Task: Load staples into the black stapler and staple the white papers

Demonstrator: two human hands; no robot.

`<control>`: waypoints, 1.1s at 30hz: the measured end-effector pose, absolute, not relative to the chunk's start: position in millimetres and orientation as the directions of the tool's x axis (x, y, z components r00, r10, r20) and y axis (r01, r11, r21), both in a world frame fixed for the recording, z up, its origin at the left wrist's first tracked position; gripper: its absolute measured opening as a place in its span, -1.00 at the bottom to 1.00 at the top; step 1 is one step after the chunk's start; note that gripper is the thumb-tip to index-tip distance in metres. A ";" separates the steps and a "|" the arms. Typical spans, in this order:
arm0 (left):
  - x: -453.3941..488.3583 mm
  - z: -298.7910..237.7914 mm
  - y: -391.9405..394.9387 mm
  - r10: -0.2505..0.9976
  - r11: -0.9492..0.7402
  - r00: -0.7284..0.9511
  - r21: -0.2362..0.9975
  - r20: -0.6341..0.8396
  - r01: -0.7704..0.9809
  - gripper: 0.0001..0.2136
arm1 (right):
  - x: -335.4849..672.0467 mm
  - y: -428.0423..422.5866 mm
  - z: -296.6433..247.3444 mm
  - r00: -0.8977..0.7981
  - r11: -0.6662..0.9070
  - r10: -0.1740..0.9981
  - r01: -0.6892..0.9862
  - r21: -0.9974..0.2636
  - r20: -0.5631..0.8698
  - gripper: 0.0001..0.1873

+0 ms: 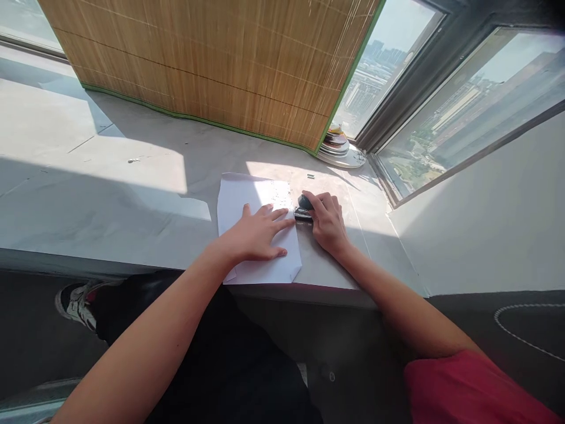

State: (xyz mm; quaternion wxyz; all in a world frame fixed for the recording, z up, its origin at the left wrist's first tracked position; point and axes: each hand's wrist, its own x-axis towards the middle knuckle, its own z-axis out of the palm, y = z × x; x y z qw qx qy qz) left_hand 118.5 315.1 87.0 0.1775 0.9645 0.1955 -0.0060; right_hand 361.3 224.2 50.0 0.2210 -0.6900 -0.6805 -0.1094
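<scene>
A white sheet of paper (247,203) lies on the grey window ledge (132,194), its near edge at the ledge's front. My left hand (258,232) rests flat on the sheet with fingers spread, pointing right. My right hand (326,221) is closed over a small dark stapler (303,207) at the paper's right edge. The stapler's jaws sit on that edge, just past my left fingertips.
A bamboo blind (212,65) with green trim leans against the window at the back. A stack of plates (338,147) sits in the ledge's far right corner. Small staples (311,176) lie near it. A window frame (441,76) rises to the right. My legs and shoe (77,300) are below.
</scene>
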 end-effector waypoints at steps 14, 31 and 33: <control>115.0 91.9 313.1 0.378 -0.852 0.921 0.355 -0.090 0.385 -0.30 | 363.2 224.5 49.0 0.068 0.037 0.887 0.975 -0.217 0.457 -0.38; 122.4 88.5 315.7 0.411 -0.849 0.910 0.341 -0.058 0.405 -0.29 | 362.7 224.5 48.4 0.077 0.026 0.877 0.978 -0.208 0.474 -0.30; 123.5 87.8 316.4 0.408 -0.851 0.912 0.340 -0.055 0.401 -0.28 | 362.1 224.4 48.6 0.078 0.022 0.877 0.979 -0.202 0.474 -0.28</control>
